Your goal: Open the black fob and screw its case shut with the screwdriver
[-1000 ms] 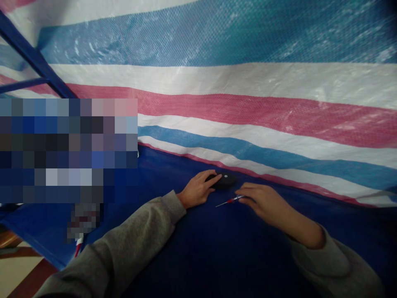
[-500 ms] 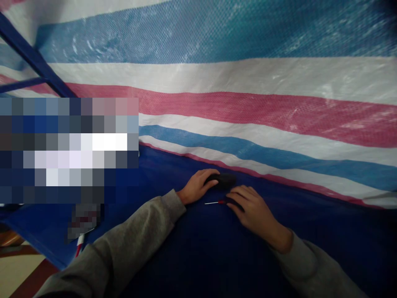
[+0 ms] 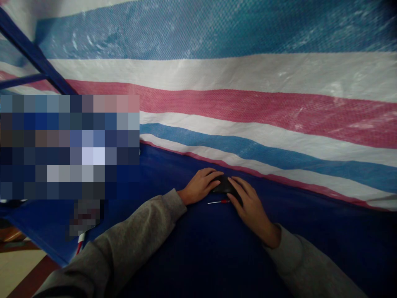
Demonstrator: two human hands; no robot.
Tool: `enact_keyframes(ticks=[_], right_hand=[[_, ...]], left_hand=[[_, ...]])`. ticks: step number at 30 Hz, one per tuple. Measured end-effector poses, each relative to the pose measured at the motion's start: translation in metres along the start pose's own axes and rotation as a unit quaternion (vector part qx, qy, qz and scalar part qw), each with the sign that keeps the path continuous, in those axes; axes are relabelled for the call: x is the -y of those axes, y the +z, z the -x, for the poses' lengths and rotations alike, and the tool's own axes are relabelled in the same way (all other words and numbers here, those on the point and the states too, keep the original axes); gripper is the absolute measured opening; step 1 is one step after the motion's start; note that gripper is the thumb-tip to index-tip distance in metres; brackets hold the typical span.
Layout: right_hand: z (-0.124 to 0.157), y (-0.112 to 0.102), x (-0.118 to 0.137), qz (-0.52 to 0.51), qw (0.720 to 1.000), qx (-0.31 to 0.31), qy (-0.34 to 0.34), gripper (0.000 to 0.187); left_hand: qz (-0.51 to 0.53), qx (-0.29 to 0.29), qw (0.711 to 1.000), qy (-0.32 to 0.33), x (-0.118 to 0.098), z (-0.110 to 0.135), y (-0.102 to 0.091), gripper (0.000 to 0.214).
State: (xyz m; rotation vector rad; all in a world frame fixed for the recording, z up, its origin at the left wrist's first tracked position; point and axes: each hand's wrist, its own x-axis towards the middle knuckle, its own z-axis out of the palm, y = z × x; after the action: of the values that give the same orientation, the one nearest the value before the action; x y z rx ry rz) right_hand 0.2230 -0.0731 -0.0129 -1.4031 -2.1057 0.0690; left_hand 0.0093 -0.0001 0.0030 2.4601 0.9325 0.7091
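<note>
A black computer mouse (image 3: 223,185) sits low on the dark blue surface, with a hand at each end of it. My left hand (image 3: 201,186) grips its left end, fingers over the top and thumb along the near side. From the right, my right hand (image 3: 250,203) curls its fingers and thumb around the other end. Just in front of the mouse lies a small screwdriver (image 3: 223,201) with a thin metal shaft pointing left and a red part on its handle. The handle's right end is hidden by my right hand.
A striped woven plastic sheet (image 3: 248,103) rises behind the blue surface (image 3: 186,256). A dark blue frame pole (image 3: 37,54) crosses the upper left. Blurred blocks cover the left side. A red-and-white item (image 3: 80,242) lies beside my left sleeve.
My right hand has moved from the screwdriver onto the right end of the mouse. The screwdriver has shifted slightly right. My left hand stays on the mouse.
</note>
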Motion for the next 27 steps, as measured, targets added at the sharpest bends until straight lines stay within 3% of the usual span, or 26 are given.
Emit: enact_keyframes(ticks=[12,18,27], right_hand=[[-0.0018,-0.0009,0.0025,0.007,1.0,0.002,0.003,0.045],[-0.0003,-0.0007,0.0016,0.003,1.0,-0.001,0.008,0.045],[-0.0008,-0.0002,0.0014,-0.018,1.0,-0.007,0.019,0.046]], left_hand=[[-0.051,-0.112,0.989,0.081,0.0019,0.0075,0.0038,0.023],[-0.028,-0.11,0.987,0.11,0.0068,0.0078,0.0028,0.018],[-0.021,-0.108,0.99,0.085,0.0054,0.008,0.0011,0.021]])
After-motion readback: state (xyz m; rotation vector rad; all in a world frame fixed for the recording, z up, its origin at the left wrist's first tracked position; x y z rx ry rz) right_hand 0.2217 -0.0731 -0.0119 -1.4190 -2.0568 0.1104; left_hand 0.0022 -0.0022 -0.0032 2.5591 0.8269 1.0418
